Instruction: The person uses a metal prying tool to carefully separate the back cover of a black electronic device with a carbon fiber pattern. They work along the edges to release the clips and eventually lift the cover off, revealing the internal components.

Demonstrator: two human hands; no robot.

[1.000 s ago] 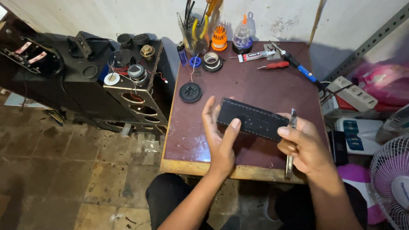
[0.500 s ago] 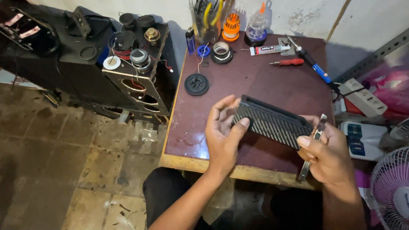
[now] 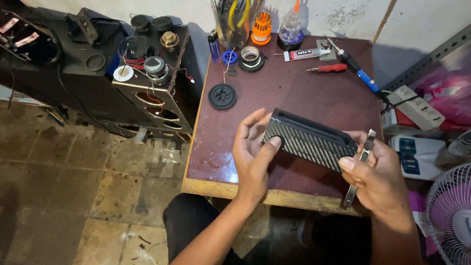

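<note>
At centre frame, above the maroon table (image 3: pixel 294 98), the left hand (image 3: pixel 252 154) and right hand (image 3: pixel 378 174) are gripping a black woven-pattern case (image 3: pixel 309 140); the right is also clasping metal tweezers (image 3: pixel 358 167), seemingly mid-inspection; prying next would need a steady hold.

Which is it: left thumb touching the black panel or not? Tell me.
Touching. The head view shows the left hand with its thumb tip pressed on the black panel's near end.

Black woven-pattern case (image 3: pixel 306 142); dark maroon table (image 3: pixel 294 93); red screwdriver (image 3: pixel 327 68).
</note>
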